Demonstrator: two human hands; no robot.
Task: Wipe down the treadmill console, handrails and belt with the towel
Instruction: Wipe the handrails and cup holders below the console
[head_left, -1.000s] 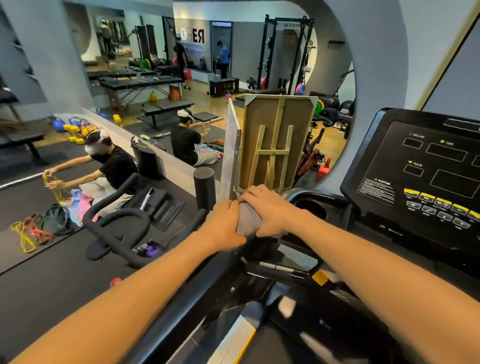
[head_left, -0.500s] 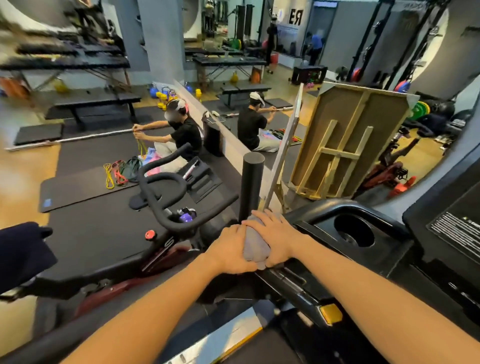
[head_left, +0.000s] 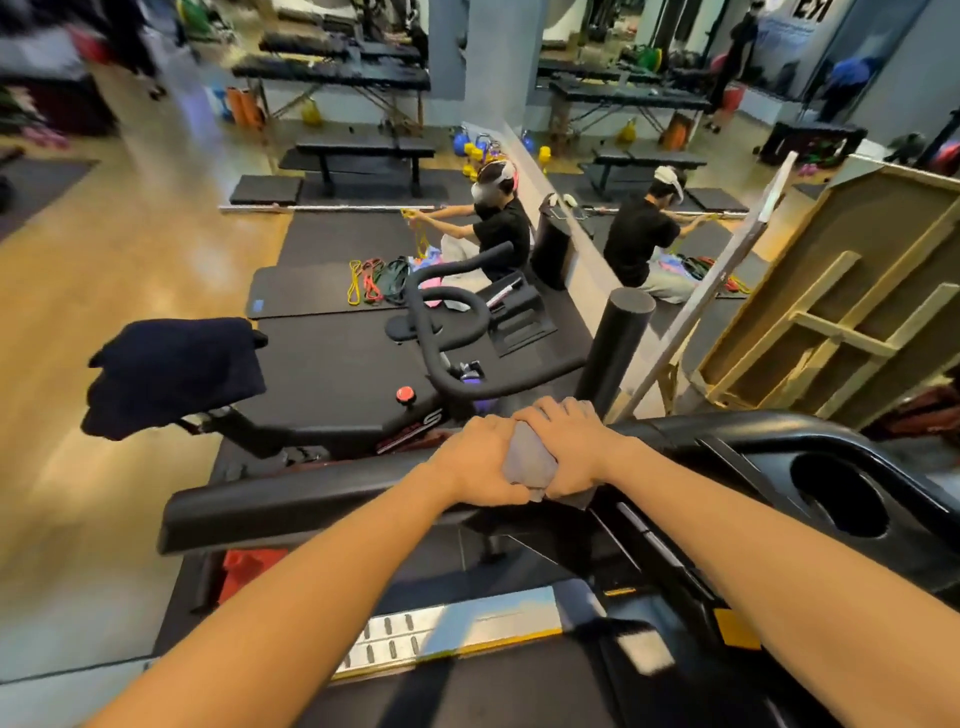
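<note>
A: What is nearest?

B: The treadmill belt (head_left: 467, 691) runs dark along the bottom edge, with a silver side rail (head_left: 447, 636) beside it. Above that, both hands meet on the left handrail (head_left: 311, 506). The left hand (head_left: 480, 460) and right hand (head_left: 563, 447) curl their fingers around a grey towel (head_left: 527, 460), which is bunched over the rail.

A: What might go wrong?

B: The towel is wadded small, so it may skip the rail's underside. A loose fold could slip free between the hands and drop onto the belt.

A: And further off?

B: A spin bike (head_left: 441, 332) stands just past the rail. Beyond it a person sits on a black floor mat (head_left: 332, 291).
</note>
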